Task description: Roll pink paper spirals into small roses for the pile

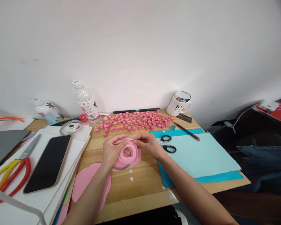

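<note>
pink paper offcuts (91, 184) are seen at the near table edge, beside the left forearm. just beyond, a pink paper spiral (128, 155) is held flat between both hands, equally near each: the left hand (112, 150) is closed on its left rim, the right hand (150, 145) pinched on its top strip. black scissors (168, 144) lie just right. farther back, pink paper roses (135, 121) are spread; "52" is read on the mug (178, 104).
</note>
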A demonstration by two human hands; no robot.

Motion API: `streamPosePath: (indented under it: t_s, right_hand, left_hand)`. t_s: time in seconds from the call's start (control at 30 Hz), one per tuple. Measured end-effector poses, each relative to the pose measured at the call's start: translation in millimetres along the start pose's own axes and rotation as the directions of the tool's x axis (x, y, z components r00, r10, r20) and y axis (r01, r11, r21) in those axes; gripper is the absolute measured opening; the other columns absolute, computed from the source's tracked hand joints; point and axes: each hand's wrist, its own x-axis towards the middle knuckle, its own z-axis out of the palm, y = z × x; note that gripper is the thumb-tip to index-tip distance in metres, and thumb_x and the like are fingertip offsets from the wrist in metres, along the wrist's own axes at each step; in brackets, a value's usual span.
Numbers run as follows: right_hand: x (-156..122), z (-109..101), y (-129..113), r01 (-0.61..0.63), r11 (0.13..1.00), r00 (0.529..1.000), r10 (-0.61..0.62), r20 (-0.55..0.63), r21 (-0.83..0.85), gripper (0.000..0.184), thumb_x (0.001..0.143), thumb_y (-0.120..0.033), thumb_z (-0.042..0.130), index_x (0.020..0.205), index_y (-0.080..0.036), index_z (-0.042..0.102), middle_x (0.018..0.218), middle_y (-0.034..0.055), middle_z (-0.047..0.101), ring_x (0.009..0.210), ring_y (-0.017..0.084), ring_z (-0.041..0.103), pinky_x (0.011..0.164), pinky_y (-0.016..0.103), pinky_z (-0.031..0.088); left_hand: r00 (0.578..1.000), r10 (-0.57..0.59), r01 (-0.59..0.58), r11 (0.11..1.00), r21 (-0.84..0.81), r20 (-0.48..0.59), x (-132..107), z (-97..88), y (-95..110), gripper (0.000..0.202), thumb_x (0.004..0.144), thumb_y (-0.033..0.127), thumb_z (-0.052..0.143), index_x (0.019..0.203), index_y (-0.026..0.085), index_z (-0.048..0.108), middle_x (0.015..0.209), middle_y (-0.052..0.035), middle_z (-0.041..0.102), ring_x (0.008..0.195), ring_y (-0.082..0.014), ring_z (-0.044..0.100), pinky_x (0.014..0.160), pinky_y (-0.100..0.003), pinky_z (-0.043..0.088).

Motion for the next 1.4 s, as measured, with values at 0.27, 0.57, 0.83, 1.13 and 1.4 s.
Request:
streamPosePath:
  t_s: [0.27,0.57,0.83,1.13,1.4]
  right_hand:
    - [-1.6,-0.3,-2.8,-0.015,0.997,0.999,0.012,0.04,0.075,0.022,0.068,-0.038,0.07,0.075,-0.017,0.069,0.073,0.0014,0.069,0.065,0.012,0.061,0.065,0.027,0.05]
    - [-0.5,-0.9,2.3,0.001,0.995,0.999,-0.005,0.042,0.096,0.023,0.063,-0.033,0.075,0.082,-0.019,0.071,0.078,0.002,0.071,0.07,0.015,0.064,0.071,0.031,0.052]
    - [-1.1,-0.8,3.9,0.005,0.999,1.0,-0.004,-0.006,0.043,0.024,0.066,-0.038,0.071,0.08,-0.018,0.07,0.076,0.0026,0.07,0.066,0.014,0.062,0.065,0.029,0.05]
    - [-1.6,2.0,-0.4,-0.016,1.0,1.0,0.016,-0.022,0.022,0.023,0.068,-0.038,0.069,0.075,-0.016,0.068,0.071,0.0013,0.068,0.062,0.012,0.06,0.063,0.026,0.048]
    - [-1.5,3.3,-3.3,-0.026,0.998,0.999,0.028,-0.03,0.049,0.026,0.067,-0.04,0.069,0.08,-0.017,0.069,0.074,0.0016,0.068,0.067,0.013,0.061,0.065,0.028,0.05]
  left_hand:
    - [1.0,0.022,-0.022,0.998,0.05,0.015,-2.2,2.9,4.5,0.018,0.057,0.028,0.076,0.068,0.015,0.07,0.068,-0.0035,0.071,0.061,-0.0157,0.065,0.054,-0.021,0.05]
    - [1.0,-0.004,0.004,1.0,-0.003,0.021,-2.0,4.4,2.6,0.022,0.054,0.028,0.077,0.068,0.013,0.068,0.063,-0.0044,0.069,0.058,-0.0169,0.065,0.053,-0.024,0.051]
    - [0.999,0.034,-0.034,0.999,0.007,0.007,-4.2,7.9,3.5,0.018,0.054,0.026,0.077,0.062,0.014,0.067,0.063,-0.0023,0.068,0.057,-0.0136,0.061,0.052,-0.021,0.049]
    - [0.999,0.025,-0.025,1.0,0.012,0.037,-1.9,5.7,-1.3,0.019,0.058,0.029,0.076,0.067,0.014,0.069,0.067,-0.0035,0.069,0.061,-0.014,0.062,0.057,-0.022,0.049]
    - [0.999,0.012,-0.011,1.0,-0.006,0.042,-1.7,5.2,-1.0,0.022,0.06,0.033,0.074,0.069,0.014,0.069,0.07,-0.0059,0.071,0.063,-0.0163,0.064,0.057,-0.023,0.05]
